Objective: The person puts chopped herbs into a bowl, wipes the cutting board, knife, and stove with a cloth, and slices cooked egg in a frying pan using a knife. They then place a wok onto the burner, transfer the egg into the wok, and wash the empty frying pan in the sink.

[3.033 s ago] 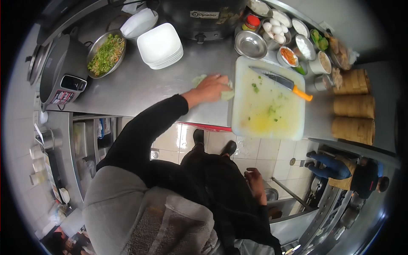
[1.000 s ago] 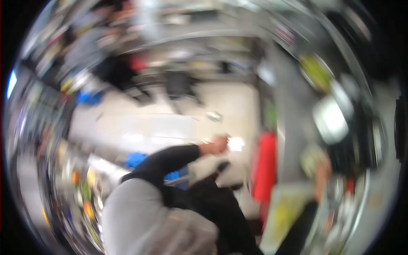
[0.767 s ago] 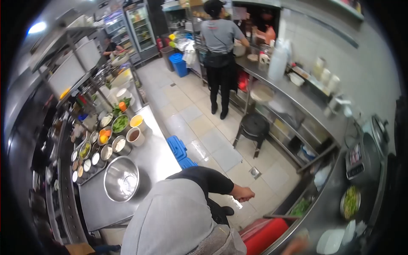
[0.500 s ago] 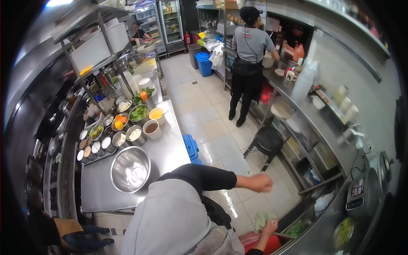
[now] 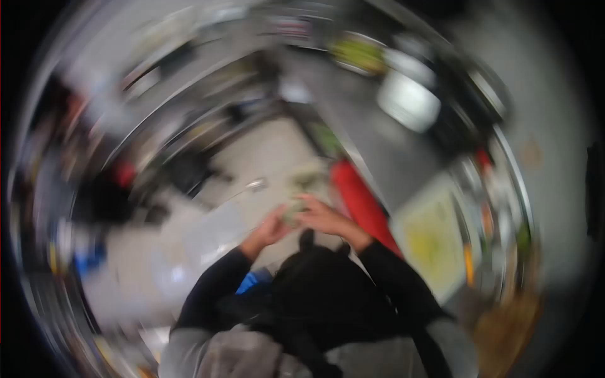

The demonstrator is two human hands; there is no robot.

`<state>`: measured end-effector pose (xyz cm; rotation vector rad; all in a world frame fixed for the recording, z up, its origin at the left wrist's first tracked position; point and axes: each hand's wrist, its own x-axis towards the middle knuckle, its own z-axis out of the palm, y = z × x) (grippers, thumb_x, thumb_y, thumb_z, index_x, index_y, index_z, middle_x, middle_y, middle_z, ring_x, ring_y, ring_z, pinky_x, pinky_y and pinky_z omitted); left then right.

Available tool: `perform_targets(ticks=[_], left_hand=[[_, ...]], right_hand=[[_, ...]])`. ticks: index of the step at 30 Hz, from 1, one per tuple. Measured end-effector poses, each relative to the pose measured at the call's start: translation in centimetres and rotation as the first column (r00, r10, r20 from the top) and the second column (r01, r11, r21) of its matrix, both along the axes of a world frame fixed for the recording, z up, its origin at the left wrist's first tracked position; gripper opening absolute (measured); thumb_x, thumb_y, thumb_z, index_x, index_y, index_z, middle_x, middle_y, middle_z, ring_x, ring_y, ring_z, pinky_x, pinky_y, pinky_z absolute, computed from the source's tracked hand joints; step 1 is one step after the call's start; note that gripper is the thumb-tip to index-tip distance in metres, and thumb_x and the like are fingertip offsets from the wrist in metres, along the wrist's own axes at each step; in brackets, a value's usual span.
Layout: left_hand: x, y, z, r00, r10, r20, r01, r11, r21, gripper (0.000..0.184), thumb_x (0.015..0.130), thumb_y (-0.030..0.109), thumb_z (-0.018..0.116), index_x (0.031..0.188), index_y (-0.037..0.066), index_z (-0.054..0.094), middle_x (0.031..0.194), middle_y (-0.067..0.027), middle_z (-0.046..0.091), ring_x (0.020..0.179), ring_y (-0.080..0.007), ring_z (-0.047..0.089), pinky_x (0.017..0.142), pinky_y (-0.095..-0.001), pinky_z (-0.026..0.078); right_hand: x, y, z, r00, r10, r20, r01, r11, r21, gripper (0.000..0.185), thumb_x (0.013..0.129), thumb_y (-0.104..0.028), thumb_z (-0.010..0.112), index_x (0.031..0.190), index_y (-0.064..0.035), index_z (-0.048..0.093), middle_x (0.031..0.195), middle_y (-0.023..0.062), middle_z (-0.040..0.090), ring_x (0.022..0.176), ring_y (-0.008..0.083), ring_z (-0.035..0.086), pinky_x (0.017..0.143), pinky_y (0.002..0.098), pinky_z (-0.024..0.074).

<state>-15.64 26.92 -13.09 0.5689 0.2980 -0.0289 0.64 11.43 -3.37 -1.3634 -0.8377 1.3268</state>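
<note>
Two bare hands, the left hand and the right hand, held one soft, pale green cloth between them, fingers curved round it; blur hid how tightly. They were left of the cutting board, past the tabletop's edge, above the floor. One smooth red object lay between the hands and that flat, yellow-stained board. One orange-handled knife was at the board's right side. Beyond the board stood glossy white dishes, too blurred to count, and one round bowl of green food.
</note>
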Motion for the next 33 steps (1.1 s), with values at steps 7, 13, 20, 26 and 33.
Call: perform_targets(ticks=[7, 13, 20, 26, 33], left_hand=[[8.9, 2.2, 7.8, 0.949, -0.200, -0.244, 0.267, 0.922, 0.281, 0.048, 0.087, 0.008, 0.062, 0.132, -0.001, 0.051, 0.120, -0.0139, 0.063, 0.109, -0.0265, 0.062, 0.097, -0.0385, 0.050], [20.6, -2.5, 13.0, 0.962, -0.263, -0.072, 0.261, 0.811, 0.524, 0.049, 0.084, 0.005, 0.061, 0.131, 0.003, 0.048, 0.120, -0.0114, 0.060, 0.110, -0.0236, 0.061, 0.093, -0.0351, 0.051], [32.2, -12.2, 10.4, 0.821, -0.539, -0.188, -0.072, -0.425, 0.902, 0.056, 0.091, 0.038, 0.065, 0.133, 0.004, 0.050, 0.133, -0.0260, 0.051, 0.127, -0.0407, 0.047, 0.108, -0.0442, 0.037], [33.2, -13.8, 5.7, 0.818, -0.477, -0.322, -0.032, -0.596, 0.802, 0.055, 0.090, 0.045, 0.062, 0.135, 0.015, 0.056, 0.147, -0.0242, 0.042, 0.136, -0.0392, 0.041, 0.108, -0.0473, 0.039], [34.0, -15.9, 8.7, 0.788, -0.387, -0.479, 0.020, -0.761, 0.648, 0.050, 0.087, 0.038, 0.065, 0.133, 0.020, 0.059, 0.148, -0.0184, 0.044, 0.136, -0.0327, 0.043, 0.105, -0.0591, 0.038]], right_hand=[[6.2, -22.5, 4.6, 0.350, -0.695, 0.629, 0.763, 0.600, 0.238, 0.022, 0.093, -0.010, 0.060, 0.114, -0.0040, 0.061, 0.102, 0.0128, 0.068, 0.093, 0.0242, 0.067, 0.083, 0.0358, 0.0522], [9.5, -47.6, 1.7, -0.063, -0.222, 0.973, 0.969, 0.219, 0.113, 0.021, 0.085, 0.002, 0.047, 0.105, -0.0021, 0.052, 0.094, 0.0280, 0.064, 0.092, 0.0439, 0.063, 0.082, 0.0503, 0.0493], [10.1, -51.7, 0.3, -0.015, 0.036, 0.999, 0.935, 0.356, 0.001, 0.027, 0.085, -0.002, 0.051, 0.112, -0.0048, 0.047, 0.099, 0.0246, 0.064, 0.098, 0.0419, 0.062, 0.084, 0.0503, 0.0492], [4.4, -56.5, 4.0, -0.009, -0.306, 0.952, 0.898, 0.416, 0.143, 0.025, 0.091, -0.020, 0.061, 0.114, -0.0104, 0.061, 0.100, 0.0206, 0.066, 0.093, 0.0418, 0.063, 0.084, 0.0492, 0.0501], [-0.2, -53.3, 3.6, 0.071, -0.273, 0.959, 0.931, 0.363, 0.034, 0.025, 0.092, -0.028, 0.064, 0.110, -0.0106, 0.068, 0.101, 0.0209, 0.067, 0.092, 0.0414, 0.064, 0.079, 0.0483, 0.0524]])
